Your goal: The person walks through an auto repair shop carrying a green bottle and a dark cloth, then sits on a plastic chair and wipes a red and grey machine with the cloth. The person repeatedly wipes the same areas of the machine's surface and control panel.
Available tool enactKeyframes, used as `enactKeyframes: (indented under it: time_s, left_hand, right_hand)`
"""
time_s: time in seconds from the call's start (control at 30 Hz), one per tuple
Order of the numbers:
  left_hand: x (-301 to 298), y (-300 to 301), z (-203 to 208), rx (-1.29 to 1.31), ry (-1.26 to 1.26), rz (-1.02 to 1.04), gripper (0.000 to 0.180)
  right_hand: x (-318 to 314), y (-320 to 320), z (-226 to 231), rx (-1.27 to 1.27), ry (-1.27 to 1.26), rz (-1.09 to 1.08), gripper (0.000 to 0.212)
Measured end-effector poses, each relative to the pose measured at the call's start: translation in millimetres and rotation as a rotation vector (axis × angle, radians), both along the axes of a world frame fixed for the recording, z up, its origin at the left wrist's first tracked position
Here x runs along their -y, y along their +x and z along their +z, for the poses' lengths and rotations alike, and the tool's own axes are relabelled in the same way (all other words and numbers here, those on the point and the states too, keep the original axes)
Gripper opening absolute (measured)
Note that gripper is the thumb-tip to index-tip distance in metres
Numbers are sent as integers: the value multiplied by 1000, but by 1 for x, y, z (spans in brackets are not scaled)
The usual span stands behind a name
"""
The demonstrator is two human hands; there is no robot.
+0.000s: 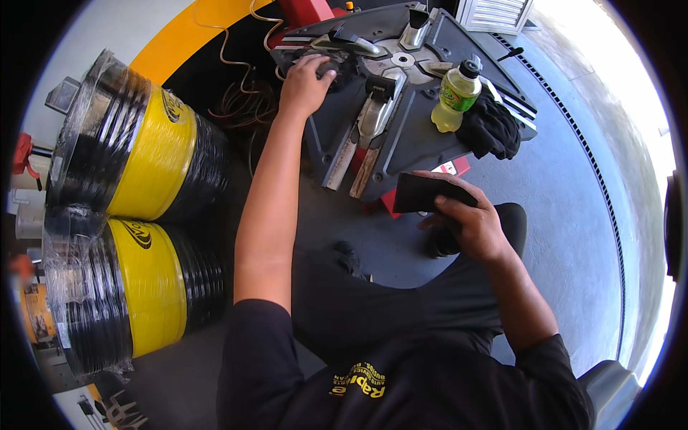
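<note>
My left hand (pixel 307 84) reaches forward to the far left of a grey tyre changer turntable (pixel 423 154). Its fingers curl over a dark, crumpled cloth-like bundle (pixel 345 70), partly hidden by the hand. Nearer to me, my right hand (pixel 469 218) grips a flat black rectangular thing (pixel 428 192), like a phone or wallet. That thing is held above my right thigh, just off the turntable's near edge. A bottle of yellow-green drink (pixel 457 97) with a black cap stands on the turntable's right part, beside a heap of black cloth (pixel 493 127).
Two plastic-wrapped black and yellow drums (pixel 154 154) stand on the left. Metal clamps (pixel 373 118) rise from the turntable. Coiled hoses (pixel 247 104) hang behind my left forearm. A drain grate (pixel 584 136) runs along the floor at right.
</note>
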State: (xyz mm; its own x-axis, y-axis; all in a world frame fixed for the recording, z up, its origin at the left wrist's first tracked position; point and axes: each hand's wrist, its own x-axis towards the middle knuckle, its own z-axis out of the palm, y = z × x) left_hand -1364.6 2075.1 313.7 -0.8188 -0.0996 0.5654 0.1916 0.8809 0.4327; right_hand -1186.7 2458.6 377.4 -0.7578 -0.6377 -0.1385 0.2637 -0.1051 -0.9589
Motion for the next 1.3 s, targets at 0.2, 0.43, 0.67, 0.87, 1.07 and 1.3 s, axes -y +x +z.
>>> enactKeyframes:
  time_s: [0.2, 0.43, 0.67, 0.87, 1.07, 1.3]
  left_hand:
    - [-4, -22, -5, 211, -348, 296, 34]
    - [-75, 135, 18, 152, -40, -250, 38]
    - [-96, 187, 0, 260, -446, -204, 58]
    - [-95, 251, 9, 384, -425, -185, 62]
    - [-100, 204, 1, 293, -538, -140, 67]
    - [-101, 211, -4, 285, -508, -115, 69]
  right_hand:
    - [-16, 9, -5, -3, -75, -36, 46]
    - [-52, 1, -33, 157, -129, -215, 49]
    - [-19, -8, -18, 115, -162, -52, 47]
    - [-23, -7, -27, 141, -230, -46, 46]
    - [-21, 6, -34, 161, -216, -17, 46]
    - [-26, 13, -27, 159, -219, -95, 47]
